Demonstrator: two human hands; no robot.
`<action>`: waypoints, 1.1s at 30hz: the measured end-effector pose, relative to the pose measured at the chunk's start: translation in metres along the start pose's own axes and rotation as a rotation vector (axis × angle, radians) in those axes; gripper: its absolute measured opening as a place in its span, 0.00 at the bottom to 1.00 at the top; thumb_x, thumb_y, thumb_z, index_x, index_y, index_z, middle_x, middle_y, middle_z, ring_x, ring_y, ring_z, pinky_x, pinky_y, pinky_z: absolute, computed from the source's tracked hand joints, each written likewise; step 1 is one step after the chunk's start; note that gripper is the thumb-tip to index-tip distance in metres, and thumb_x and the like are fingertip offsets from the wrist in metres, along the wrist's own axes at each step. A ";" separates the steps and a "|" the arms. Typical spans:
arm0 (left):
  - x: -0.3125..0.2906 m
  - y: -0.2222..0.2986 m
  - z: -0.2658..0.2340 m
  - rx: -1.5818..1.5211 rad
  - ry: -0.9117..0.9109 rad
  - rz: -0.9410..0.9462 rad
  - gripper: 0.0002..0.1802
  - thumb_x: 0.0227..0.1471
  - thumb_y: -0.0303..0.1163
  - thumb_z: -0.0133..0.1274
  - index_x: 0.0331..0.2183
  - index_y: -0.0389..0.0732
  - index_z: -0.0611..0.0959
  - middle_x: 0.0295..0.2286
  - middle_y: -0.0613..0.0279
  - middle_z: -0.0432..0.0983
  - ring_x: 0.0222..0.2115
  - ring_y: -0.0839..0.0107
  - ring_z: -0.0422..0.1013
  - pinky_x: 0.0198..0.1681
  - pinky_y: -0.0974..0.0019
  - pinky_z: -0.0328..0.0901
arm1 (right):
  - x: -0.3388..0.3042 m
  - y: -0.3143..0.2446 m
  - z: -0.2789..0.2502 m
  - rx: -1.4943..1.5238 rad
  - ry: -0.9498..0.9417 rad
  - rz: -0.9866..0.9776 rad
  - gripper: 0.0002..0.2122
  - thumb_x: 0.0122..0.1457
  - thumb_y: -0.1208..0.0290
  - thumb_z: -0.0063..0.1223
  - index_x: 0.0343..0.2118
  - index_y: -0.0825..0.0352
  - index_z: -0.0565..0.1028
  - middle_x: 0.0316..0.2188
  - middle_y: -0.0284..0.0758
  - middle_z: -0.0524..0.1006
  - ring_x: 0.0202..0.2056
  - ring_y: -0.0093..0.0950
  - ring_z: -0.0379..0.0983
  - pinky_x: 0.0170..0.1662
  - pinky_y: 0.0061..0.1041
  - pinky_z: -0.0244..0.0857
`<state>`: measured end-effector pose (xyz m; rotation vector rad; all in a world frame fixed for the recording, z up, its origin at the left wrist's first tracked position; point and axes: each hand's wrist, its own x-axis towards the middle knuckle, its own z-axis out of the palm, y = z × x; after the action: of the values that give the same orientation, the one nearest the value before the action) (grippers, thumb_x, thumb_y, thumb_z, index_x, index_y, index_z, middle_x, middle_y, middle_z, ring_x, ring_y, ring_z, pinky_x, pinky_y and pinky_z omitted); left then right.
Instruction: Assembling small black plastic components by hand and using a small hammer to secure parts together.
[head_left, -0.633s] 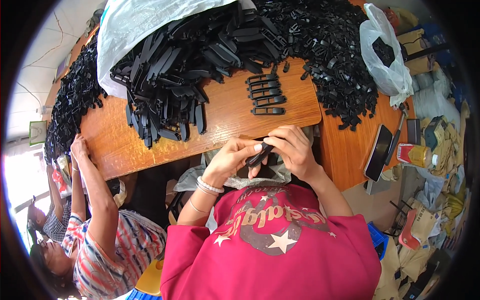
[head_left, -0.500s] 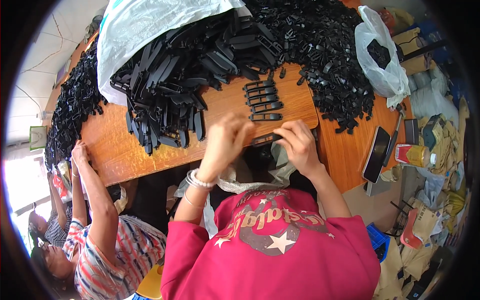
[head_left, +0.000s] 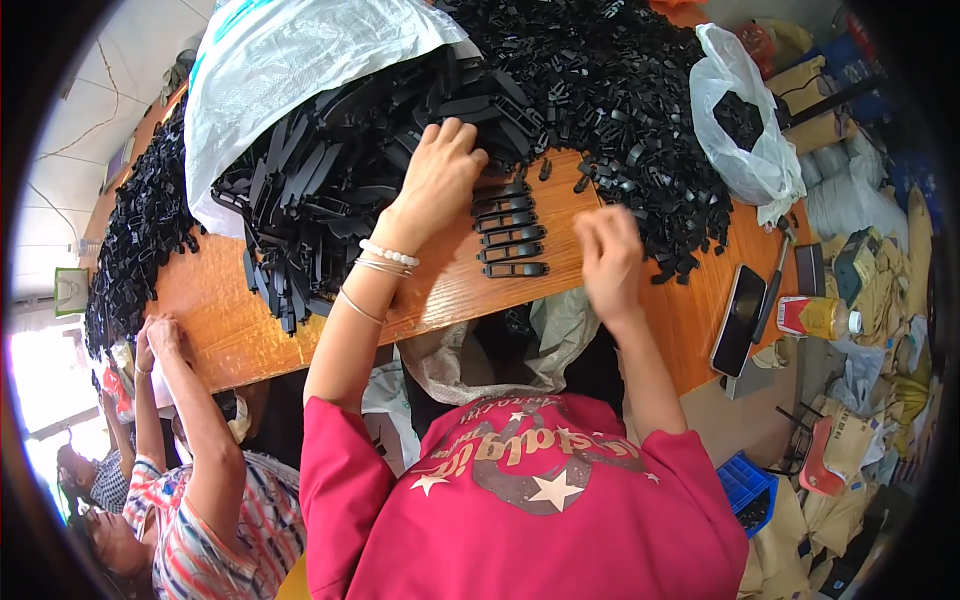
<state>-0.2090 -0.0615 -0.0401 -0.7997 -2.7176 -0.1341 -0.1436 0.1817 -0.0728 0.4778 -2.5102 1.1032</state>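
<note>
My left hand [head_left: 440, 170] reaches over the right edge of a pile of long black plastic parts [head_left: 310, 165]. Its fingers are curled, and their tips and whatever they grip are hidden. Beside it, a row of black slotted frame pieces [head_left: 512, 269] lies one below another on the wooden table. To the right of this row, my right hand [head_left: 610, 258] hovers near the table's front edge, close to a heap of small black plastic pieces [head_left: 670, 200]. Its fingers are smeared by motion, so I cannot see whether they hold anything.
A white woven sack [head_left: 225, 130] spills the long parts. At right are a clear plastic bag [head_left: 712, 85], phone [head_left: 738, 318], hammer [head_left: 775, 285] and bottle [head_left: 815, 317]. An open sack [head_left: 440, 375] hangs below the table edge. Another person's hands [head_left: 160, 338] work at left.
Both hands have parted from the black piece they held at the table edge. My left hand has moved up to the long parts, my right slightly upward. The row appears one piece longer at its near end.
</note>
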 end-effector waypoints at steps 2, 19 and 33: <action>-0.004 -0.005 -0.001 -0.216 0.175 -0.027 0.06 0.40 0.25 0.57 0.27 0.41 0.83 0.28 0.61 0.69 0.34 0.63 0.64 0.39 0.64 0.60 | 0.030 0.015 -0.002 -0.087 0.092 0.035 0.03 0.56 0.77 0.53 0.31 0.69 0.78 0.28 0.37 0.72 0.33 0.37 0.68 0.38 0.34 0.63; -0.064 0.043 -0.042 -1.868 0.800 -0.743 0.07 0.57 0.29 0.50 0.29 0.35 0.75 0.25 0.47 0.78 0.20 0.66 0.75 0.27 0.67 0.72 | 0.072 0.004 0.014 0.167 0.080 0.039 0.02 0.54 0.80 0.58 0.29 0.72 0.77 0.24 0.31 0.71 0.23 0.19 0.67 0.27 0.17 0.61; -0.098 0.142 -0.054 -2.395 0.410 -0.650 0.28 0.59 0.30 0.49 0.58 0.36 0.61 0.37 0.42 0.76 0.25 0.59 0.77 0.32 0.64 0.73 | 0.003 -0.094 -0.021 0.402 0.058 -0.196 0.10 0.47 0.83 0.63 0.33 0.69 0.78 0.31 0.37 0.78 0.29 0.30 0.76 0.30 0.24 0.70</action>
<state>-0.0391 -0.0018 -0.0192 0.0542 -0.9685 -3.1357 -0.1009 0.1365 0.0014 0.7672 -2.1363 1.5195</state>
